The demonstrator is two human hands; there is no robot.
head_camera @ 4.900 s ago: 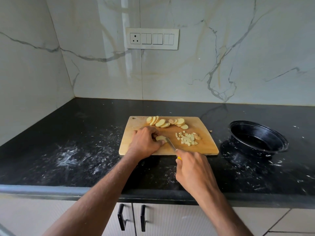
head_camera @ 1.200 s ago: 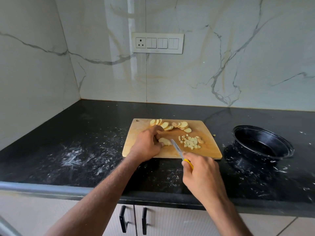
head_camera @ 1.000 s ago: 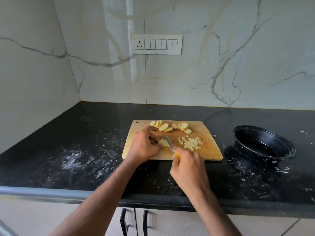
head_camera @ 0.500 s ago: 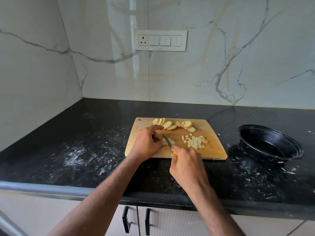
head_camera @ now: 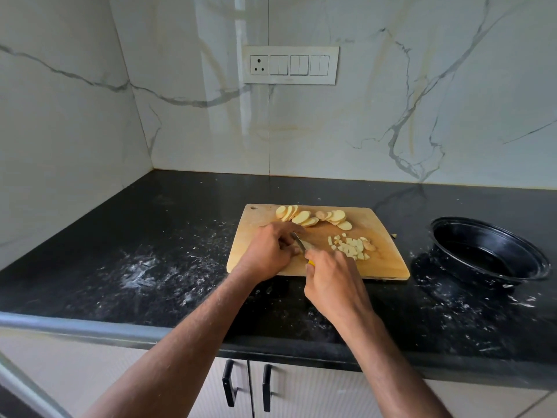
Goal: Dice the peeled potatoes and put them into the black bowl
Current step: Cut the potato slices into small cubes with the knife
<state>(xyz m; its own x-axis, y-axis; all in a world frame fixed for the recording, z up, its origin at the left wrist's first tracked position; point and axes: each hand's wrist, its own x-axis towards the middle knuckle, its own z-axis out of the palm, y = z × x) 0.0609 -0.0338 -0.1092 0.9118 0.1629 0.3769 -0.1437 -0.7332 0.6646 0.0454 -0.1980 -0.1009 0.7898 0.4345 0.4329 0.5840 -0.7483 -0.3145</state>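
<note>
A black table (head_camera: 180, 236) is seen carrying a wooden board (head_camera: 382, 236) and, well apart to its right, the black bowl (head_camera: 488, 251), into which nothing appears to have been put yet. On the board, a row of potato slices (head_camera: 310, 217) lies along the far edge and a small heap of diced pieces (head_camera: 351, 247) sits near the right. One slice (head_camera: 306, 244) is pinned by the curled left hand (head_camera: 268, 254), and the knife (head_camera: 298, 241), gripped by the right hand (head_camera: 331, 280), has been swung back from the heap onto it within the last second, so dicing is judged still underway.
</note>
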